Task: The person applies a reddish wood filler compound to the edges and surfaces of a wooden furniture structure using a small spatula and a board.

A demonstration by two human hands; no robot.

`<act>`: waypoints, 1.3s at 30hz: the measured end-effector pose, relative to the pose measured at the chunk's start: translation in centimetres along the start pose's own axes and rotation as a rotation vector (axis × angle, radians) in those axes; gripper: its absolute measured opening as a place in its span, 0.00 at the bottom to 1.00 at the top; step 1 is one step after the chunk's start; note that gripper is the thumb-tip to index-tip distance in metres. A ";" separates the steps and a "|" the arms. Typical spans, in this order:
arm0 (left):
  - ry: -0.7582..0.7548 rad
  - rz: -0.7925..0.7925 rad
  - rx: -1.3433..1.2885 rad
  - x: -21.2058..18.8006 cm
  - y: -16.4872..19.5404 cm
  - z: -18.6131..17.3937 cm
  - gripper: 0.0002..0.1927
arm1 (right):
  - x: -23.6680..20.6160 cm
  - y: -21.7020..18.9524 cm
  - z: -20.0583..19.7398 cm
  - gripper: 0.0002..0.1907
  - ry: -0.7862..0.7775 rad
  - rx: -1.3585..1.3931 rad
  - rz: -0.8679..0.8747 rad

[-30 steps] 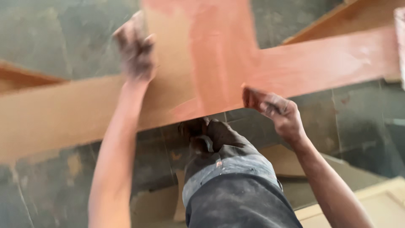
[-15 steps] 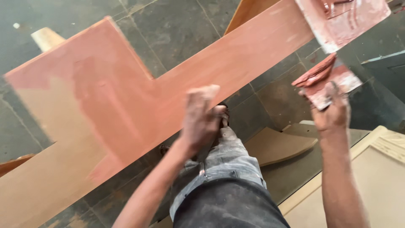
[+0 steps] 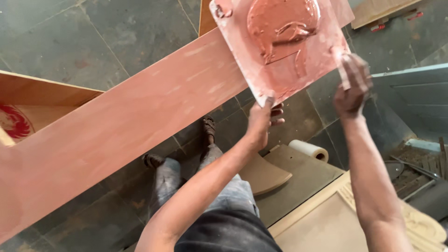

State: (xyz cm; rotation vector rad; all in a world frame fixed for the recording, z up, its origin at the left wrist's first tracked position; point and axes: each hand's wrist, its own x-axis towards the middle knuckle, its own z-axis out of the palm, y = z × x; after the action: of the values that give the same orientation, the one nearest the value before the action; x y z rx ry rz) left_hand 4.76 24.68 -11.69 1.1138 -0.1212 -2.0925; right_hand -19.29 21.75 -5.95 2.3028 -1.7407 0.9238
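Observation:
My left hand (image 3: 262, 117) grips the lower edge of a square palette board (image 3: 280, 42), thumb on top. The board is smeared with a thick mound of reddish-brown putty (image 3: 282, 21). My right hand (image 3: 352, 86) is at the board's right edge and pinches a small pale scraper blade (image 3: 344, 75) that touches the edge. Under the board a long wooden plank (image 3: 126, 126), coated in the same reddish filler, runs diagonally from lower left to upper right. My sandalled feet (image 3: 207, 128) stand on the stone floor below it.
A white roll (image 3: 308, 150) and a curved wood offcut (image 3: 265, 175) lie on a flat panel by my feet. A pale carved panel (image 3: 336, 224) lies at lower right. Loose tools (image 3: 417, 168) and a bluish panel (image 3: 410, 100) are at right, an open wooden box (image 3: 28, 105) at left.
My left hand left the plank's face and took hold of the palette board's lower edge. My right hand brought the scraper to the board's right edge. The view swung right along the plank.

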 end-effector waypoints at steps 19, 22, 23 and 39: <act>0.183 0.134 -0.025 -0.2 0.7 2.4 0.27 | -8.3 -3.1 -3.7 0.24 -0.454 0.026 0.340; 0.109 0.235 0.016 0.0 0.5 2.2 0.30 | -5.7 -2.9 -6.2 0.16 -0.186 0.052 0.387; 0.113 0.190 0.016 0.1 0.3 2.1 0.29 | -4.3 -2.3 -6.8 0.16 -0.153 0.008 0.316; 0.102 0.135 -0.111 1.8 -0.9 1.1 0.26 | 6.2 -2.3 -4.2 0.28 -0.613 0.075 0.219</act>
State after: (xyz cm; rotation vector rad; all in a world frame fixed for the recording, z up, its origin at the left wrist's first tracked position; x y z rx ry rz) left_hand 2.84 23.86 -12.55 1.1115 -0.0296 -1.8963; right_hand -17.87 19.18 1.26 2.6741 -2.2455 0.3105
